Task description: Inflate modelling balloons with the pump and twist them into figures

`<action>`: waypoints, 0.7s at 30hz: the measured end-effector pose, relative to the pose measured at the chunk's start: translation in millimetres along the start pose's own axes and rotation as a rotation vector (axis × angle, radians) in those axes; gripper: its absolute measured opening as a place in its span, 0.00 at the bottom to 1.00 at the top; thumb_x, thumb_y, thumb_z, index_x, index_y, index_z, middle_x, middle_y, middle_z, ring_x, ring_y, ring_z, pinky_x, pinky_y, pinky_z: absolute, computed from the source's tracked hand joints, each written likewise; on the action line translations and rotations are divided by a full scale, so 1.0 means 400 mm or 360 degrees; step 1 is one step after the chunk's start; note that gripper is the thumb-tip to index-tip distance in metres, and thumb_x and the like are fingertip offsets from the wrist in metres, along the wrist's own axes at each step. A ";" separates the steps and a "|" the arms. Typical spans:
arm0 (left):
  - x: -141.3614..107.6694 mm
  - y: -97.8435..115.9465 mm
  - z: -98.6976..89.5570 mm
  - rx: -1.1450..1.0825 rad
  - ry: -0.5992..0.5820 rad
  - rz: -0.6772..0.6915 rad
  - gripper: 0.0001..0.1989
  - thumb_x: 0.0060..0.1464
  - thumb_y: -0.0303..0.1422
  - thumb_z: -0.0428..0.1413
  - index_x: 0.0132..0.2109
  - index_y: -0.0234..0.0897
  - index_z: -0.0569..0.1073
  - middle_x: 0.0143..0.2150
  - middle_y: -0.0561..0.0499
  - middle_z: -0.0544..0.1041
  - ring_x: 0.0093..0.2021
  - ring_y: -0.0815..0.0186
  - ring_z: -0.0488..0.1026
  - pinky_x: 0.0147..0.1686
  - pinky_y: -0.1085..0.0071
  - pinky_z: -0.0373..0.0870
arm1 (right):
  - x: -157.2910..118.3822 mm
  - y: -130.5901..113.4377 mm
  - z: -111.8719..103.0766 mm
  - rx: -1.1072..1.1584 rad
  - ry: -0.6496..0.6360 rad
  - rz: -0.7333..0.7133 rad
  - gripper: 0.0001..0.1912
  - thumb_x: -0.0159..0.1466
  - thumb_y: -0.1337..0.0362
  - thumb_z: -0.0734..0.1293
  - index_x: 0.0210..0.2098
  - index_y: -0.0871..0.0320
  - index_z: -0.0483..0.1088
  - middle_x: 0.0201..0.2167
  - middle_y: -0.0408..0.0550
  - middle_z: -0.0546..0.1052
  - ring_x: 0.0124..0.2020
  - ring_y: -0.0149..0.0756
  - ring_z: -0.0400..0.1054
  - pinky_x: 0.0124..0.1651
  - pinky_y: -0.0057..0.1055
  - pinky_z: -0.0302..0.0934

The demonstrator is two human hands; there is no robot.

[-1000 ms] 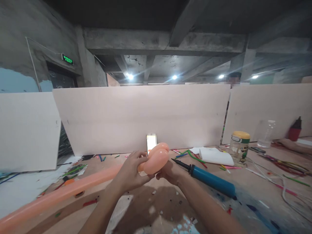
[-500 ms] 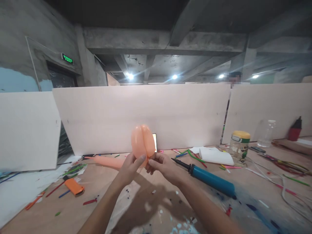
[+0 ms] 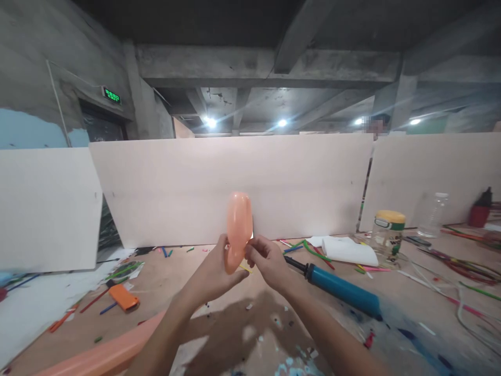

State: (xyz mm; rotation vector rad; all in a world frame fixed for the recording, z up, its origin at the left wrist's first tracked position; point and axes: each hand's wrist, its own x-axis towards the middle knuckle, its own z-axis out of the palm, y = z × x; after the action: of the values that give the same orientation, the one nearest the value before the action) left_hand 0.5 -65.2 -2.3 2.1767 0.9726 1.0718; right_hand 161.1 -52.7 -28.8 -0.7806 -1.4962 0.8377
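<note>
An orange-peach long modelling balloon (image 3: pixel 239 216) stands upright between my hands, its inflated folded part above and a narrower bulge below. My left hand (image 3: pixel 215 271) cradles the lower bulge from the left, fingers partly hidden behind it and thumb stretched out beneath. At the right side of the balloon's narrow part, my right hand (image 3: pixel 268 261) pinches with thumb and fingertips. The balloon's long inflated tail (image 3: pixel 113 347) runs out at the lower left, passing behind my left forearm.
A blue hand pump (image 3: pixel 344 290) lies right of my right hand. Farther right are a white paper roll (image 3: pixel 350 252), a yellow-lidded jar (image 3: pixel 387 237) and a clear bottle (image 3: pixel 432 214). An orange tool (image 3: pixel 123 296) lies at left. White boards (image 3: pixel 235 172) stand behind the table.
The folded balloon has turned, so its side now faces me. Its long tail has swung from the far left to the near lower left. My left thumb has moved off the balloon's front.
</note>
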 end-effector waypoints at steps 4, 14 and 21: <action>0.003 -0.021 -0.012 0.0225 0.0067 -0.0147 0.19 0.50 0.38 0.54 0.50 0.41 0.64 0.46 0.48 0.73 0.40 0.61 0.73 0.35 0.67 0.69 | 0.005 0.009 -0.019 0.0063 0.0035 0.0125 0.13 0.56 0.53 0.67 0.31 0.58 0.66 0.26 0.43 0.69 0.26 0.31 0.62 0.29 0.30 0.59; -0.002 -0.006 0.010 0.1052 0.0083 -0.0038 0.22 0.55 0.46 0.49 0.54 0.45 0.64 0.44 0.48 0.76 0.41 0.53 0.73 0.33 0.64 0.65 | -0.006 0.014 -0.019 0.0474 0.0082 0.0316 0.18 0.55 0.52 0.68 0.38 0.59 0.69 0.35 0.49 0.71 0.36 0.37 0.65 0.34 0.30 0.60; -0.006 0.007 0.064 0.1340 -0.0103 -0.0091 0.20 0.59 0.42 0.44 0.54 0.37 0.64 0.43 0.40 0.76 0.37 0.51 0.74 0.29 0.63 0.65 | 0.004 0.032 0.018 0.1320 0.0344 0.0458 0.17 0.50 0.56 0.72 0.35 0.56 0.66 0.31 0.46 0.76 0.37 0.39 0.70 0.42 0.36 0.64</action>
State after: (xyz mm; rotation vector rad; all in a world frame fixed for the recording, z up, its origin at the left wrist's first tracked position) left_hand 21.5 -72.2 -15.4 2.7667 1.6543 0.5967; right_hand 153.9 -45.1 -39.1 -0.4320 -0.7308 1.4088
